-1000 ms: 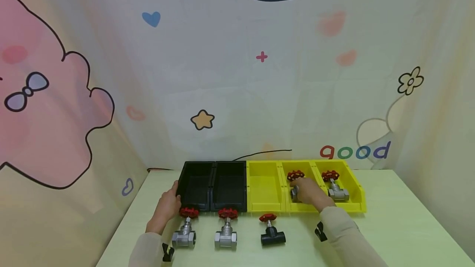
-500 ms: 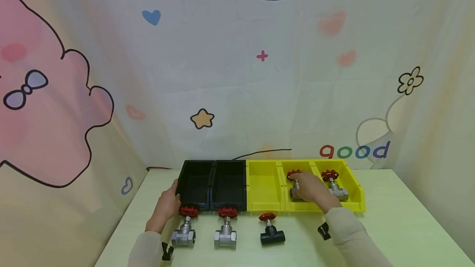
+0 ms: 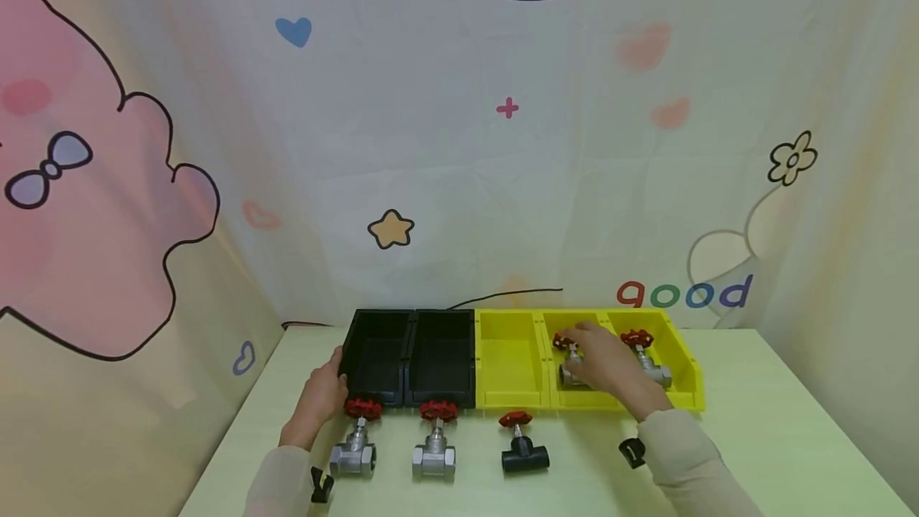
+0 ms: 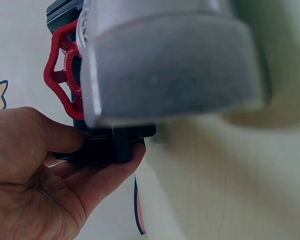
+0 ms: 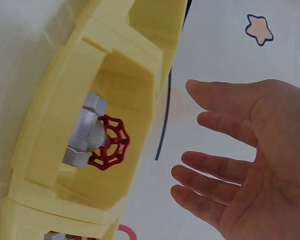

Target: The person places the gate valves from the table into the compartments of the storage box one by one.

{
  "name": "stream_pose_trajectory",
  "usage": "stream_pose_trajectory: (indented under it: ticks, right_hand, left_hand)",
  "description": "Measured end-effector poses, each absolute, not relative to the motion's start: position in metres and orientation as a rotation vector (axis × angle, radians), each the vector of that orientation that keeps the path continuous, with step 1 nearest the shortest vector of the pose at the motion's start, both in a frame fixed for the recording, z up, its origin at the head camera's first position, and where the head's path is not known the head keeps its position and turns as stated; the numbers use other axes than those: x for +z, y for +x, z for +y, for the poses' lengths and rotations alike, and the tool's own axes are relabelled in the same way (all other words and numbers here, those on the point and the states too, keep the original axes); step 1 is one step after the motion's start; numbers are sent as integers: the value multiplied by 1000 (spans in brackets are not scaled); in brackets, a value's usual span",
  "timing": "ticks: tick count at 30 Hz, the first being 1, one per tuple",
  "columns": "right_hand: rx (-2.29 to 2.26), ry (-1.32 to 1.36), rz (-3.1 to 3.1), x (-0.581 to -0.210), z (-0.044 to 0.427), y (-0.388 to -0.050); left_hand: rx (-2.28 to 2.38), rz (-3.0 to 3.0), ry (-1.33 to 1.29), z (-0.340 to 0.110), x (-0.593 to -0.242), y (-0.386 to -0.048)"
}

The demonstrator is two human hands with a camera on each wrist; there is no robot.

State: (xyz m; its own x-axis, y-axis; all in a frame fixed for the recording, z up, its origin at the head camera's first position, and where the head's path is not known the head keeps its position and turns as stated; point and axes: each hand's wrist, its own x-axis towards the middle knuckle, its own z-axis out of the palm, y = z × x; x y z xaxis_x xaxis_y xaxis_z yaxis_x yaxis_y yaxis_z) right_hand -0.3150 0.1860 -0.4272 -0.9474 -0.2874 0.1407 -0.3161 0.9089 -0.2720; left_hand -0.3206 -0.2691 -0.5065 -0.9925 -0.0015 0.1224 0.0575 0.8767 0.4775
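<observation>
My left hand (image 3: 320, 399) is at the outer side of the leftmost black bin (image 3: 373, 397). In the left wrist view, thumb and fingers pinch the bin's dark wall (image 4: 97, 150). Over the fourth bin from the left, a yellow one (image 3: 585, 400), my right hand (image 3: 610, 361) hovers with its fingers spread. The right wrist view shows this hand (image 5: 250, 160) holding nothing, apart from a gate valve (image 5: 87, 135) with a red handwheel lying in that bin. Another metal valve (image 3: 653, 369), partly covered by my hand in the head view, lies in the rightmost yellow bin.
Before the bins, two metal valves (image 3: 354, 453) (image 3: 434, 455) and a black-bodied valve (image 3: 525, 455) stand in a row on the pale table (image 3: 775, 429). The middle yellow bin (image 3: 511, 400) and the second black bin (image 3: 441, 397) join the row. A printed curtain hangs behind.
My right hand has let go of the valve in the fourth bin and lifted, drifting slightly right with its fingers opening. The left hand stays at the black bin.
</observation>
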Motion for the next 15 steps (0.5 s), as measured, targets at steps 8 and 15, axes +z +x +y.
stream_pose_trajectory:
  ticks: [8,15]
  right_hand:
    - [423,506,-2925,-412,179,-297]
    - [439,511,-2875,-411,173,-281]
  left_hand:
    - [-738,-2922,-45,-269,-505,-321]
    - [-747,-2932,-38,-270,-506,-322]
